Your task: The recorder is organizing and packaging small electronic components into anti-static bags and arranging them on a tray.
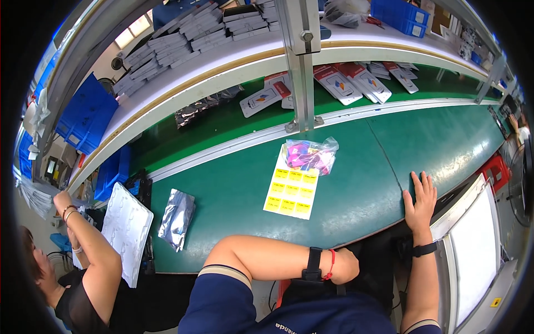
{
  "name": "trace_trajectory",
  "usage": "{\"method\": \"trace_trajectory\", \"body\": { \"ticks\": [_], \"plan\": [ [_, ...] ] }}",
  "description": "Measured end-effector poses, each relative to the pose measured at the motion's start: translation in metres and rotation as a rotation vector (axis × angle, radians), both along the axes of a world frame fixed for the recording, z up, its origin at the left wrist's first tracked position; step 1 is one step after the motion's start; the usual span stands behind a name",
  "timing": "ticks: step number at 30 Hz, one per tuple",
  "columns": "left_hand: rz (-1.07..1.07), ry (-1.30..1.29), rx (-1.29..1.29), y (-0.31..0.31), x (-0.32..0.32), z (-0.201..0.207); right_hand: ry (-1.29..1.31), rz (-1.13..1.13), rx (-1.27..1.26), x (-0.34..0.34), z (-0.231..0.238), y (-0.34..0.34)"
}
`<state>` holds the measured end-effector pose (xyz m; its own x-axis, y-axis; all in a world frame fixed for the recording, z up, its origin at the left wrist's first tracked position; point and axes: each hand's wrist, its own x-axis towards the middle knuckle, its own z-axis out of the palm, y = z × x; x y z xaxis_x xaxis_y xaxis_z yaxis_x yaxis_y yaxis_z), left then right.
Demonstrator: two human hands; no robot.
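My right hand (pixel 421 203) lies flat on the right front edge of the green bench (pixel 239 209), its fingers stretched out and holding nothing. Bent across in front of my body, my left arm ends in my left hand (pixel 346 266) just below the bench edge. Only the back of that hand shows; its fingers are hidden. Ahead of it on the bench is a white sheet of yellow labels (pixel 286 192). A clear plastic bag (pixel 312 156) with pink and purple pieces rests over the sheet's far end. Further left lies a silver foil bag (pixel 177 219).
A person (pixel 89 261) sits at the left beside a white moulded tray (pixel 127 231). Behind the bench, a metal post (pixel 302 83) holds up a shelf (pixel 356 51) with stacked grey boxes (pixel 167 47). Red-and-white packages (pixel 339 83) lie beneath it. A white panel (pixel 473 250) stands right.
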<state>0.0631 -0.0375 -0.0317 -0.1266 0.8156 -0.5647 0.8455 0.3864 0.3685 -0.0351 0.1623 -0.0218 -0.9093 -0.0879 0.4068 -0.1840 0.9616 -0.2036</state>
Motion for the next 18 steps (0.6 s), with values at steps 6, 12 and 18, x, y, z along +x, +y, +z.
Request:
{"method": "trace_trajectory", "body": {
  "ticks": [6,12,18],
  "plan": [
    [0.054,-0.017,0.107,0.0009,-0.0052,-0.0022,0.036,0.015,-0.008,-0.0019,-0.0027,0.001],
    [0.071,0.006,0.052,-0.0017,-0.0066,-0.0045,0.026,0.05,-0.001,-0.0066,-0.0041,-0.0011],
    [0.028,0.046,0.086,0.0031,-0.0042,-0.0014,0.042,0.03,-0.018,0.0001,-0.0041,0.0048]
  ]
}}
